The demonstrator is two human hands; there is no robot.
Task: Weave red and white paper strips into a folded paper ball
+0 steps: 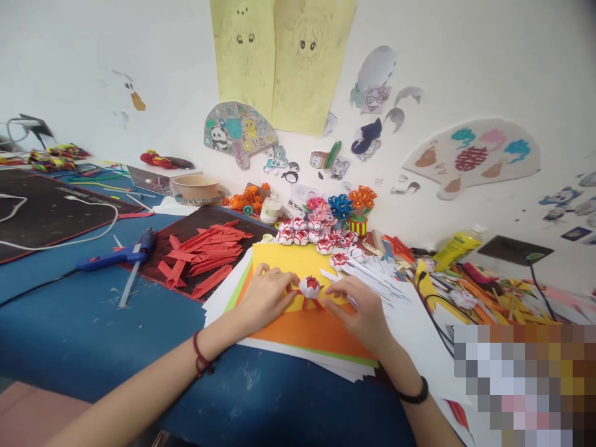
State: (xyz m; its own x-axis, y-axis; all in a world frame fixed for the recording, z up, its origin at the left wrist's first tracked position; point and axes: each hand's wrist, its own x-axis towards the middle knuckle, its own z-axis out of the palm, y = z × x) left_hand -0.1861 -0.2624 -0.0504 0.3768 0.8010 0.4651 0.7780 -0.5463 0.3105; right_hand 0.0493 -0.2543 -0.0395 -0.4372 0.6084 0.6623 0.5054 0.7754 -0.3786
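A small red-and-white folded paper flower (310, 287) was seen standing on a yellow sheet (284, 261) atop a stack of coloured paper (316, 332) at the near middle of the blue bench (93, 329). The stack appeared to serve as a flat, clean work surface. The flower was flanked by both hands, seemingly so that it could be steadied from either side while its red strips were pressed down. The left hand (266, 297) was laid flat, fingers loosely spread, fingertips touching the flower's left side and the yellow sheet; nothing was clenched. The right hand (361, 304) was half curled, fingertips touching the flower's right side; whether a white strip was pinched beneath could not be told. Finished flowers (316, 236) were noted in a row along the far edge of the yellow sheet, kept clear of the working spot. Cut red paper strips (205, 251) were piled on a dark mat (186, 228) to the left, near the left hand. White strips (372, 270) lay just right of the flower. A blue glue gun (118, 254) was left further left on the bench.
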